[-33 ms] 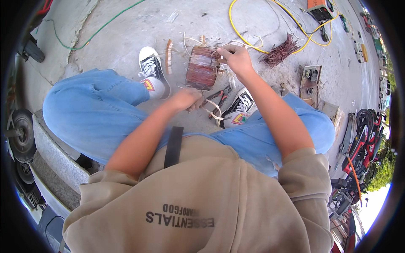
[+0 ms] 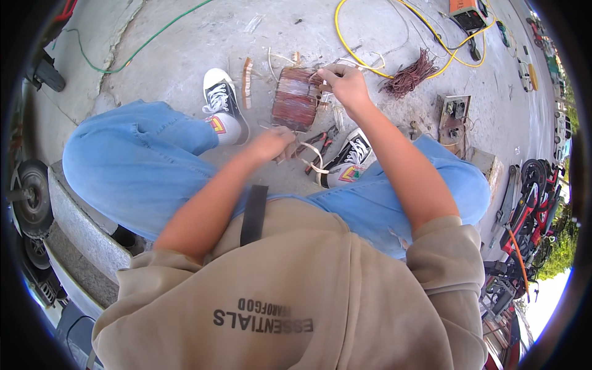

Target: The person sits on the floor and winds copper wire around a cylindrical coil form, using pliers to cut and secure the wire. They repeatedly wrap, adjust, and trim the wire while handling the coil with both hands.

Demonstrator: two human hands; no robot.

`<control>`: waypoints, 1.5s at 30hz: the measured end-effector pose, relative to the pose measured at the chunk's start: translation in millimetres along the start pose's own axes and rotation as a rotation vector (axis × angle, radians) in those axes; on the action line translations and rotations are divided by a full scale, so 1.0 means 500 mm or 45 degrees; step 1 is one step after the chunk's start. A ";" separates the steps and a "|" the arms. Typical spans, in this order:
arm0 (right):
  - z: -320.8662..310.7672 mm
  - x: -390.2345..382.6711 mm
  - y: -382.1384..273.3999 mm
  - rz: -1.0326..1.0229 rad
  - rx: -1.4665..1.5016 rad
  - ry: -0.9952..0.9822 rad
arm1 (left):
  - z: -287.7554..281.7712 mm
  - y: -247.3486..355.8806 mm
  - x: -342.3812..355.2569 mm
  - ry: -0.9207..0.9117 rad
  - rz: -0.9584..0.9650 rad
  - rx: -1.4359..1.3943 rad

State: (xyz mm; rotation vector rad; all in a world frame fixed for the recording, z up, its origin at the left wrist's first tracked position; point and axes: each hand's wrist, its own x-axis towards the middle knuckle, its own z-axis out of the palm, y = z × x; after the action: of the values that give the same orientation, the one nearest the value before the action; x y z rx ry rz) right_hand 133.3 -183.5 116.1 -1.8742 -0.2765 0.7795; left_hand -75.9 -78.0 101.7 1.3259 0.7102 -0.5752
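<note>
We see the wound coil (image 2: 292, 103), a squarish reddish-brown block, on the grey concrete floor (image 2: 179, 49) between our two shoes, with a hand at either end of its right-hand part. Our right hand (image 2: 345, 86) comes in from the right, and the tips of its thumb and forefinger sit narrow, drawn close together, at the coil's upper right corner; they look to be touching it there, though we cannot tell whether a strand is caught between them. Our left hand (image 2: 275, 143) is just below the coil's lower edge, its fingers curled in close, so that the coil lies beyond the knuckles and not within the grasp. What those left fingers hold, if anything, we cannot make out. A pale strip (image 2: 316, 168) loops beside them, on their right, near the toe-to-heel length of the right shoe (image 2: 354, 154). Pliers (image 2: 331, 134) with dark and red parts lie between the coil and that shoe. To the left of the coil, apart from it, a narrow brown-and-white strip (image 2: 247, 83) lies near the left shoe (image 2: 225, 105). A tangled bundle of dark red wire (image 2: 410, 75) rests to the right, past our right wrist, near a yellow hose (image 2: 338, 28).
</note>
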 end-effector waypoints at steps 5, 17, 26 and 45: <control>-0.008 0.031 -0.029 0.091 0.193 0.053 | 0.012 0.024 -0.008 0.253 0.061 -0.132; -0.003 0.129 -0.042 0.105 0.162 0.173 | -0.078 0.157 -0.084 0.240 0.056 -0.487; -0.023 0.104 -0.048 -0.184 -0.265 0.397 | -0.124 0.296 0.003 0.187 0.173 -0.807; 0.014 0.021 -0.064 0.020 0.161 -0.208 | -0.216 0.446 0.127 -0.110 0.315 -1.104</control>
State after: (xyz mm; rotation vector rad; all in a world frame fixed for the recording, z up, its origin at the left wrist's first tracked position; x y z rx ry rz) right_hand 141.9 -159.2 138.5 -1.6988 -0.3081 0.9410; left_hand 115.4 66.2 191.1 0.5575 0.6047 -0.0830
